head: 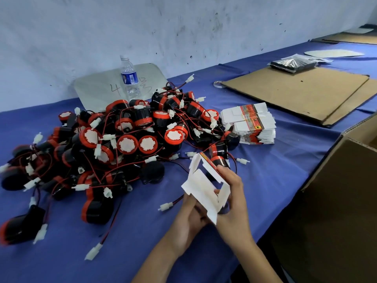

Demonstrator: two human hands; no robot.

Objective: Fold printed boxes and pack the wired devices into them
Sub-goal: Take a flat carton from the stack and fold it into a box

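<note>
Printed box (204, 186), half erected with its white inner flaps open, is held between both hands above the blue table (142, 231). The right hand (234, 201) curls its fingers (223, 172) round the printed side wall. The left hand (187, 217) grips the lower flap, its fingertips hidden under the card. The step in hand appears to be closing one end: the side flaps should be tucked first, then the tongue pressed along its crease to keep the walls square. A wired device (219, 160) lies just beyond the right fingertips; contact cannot be determined.
</note>
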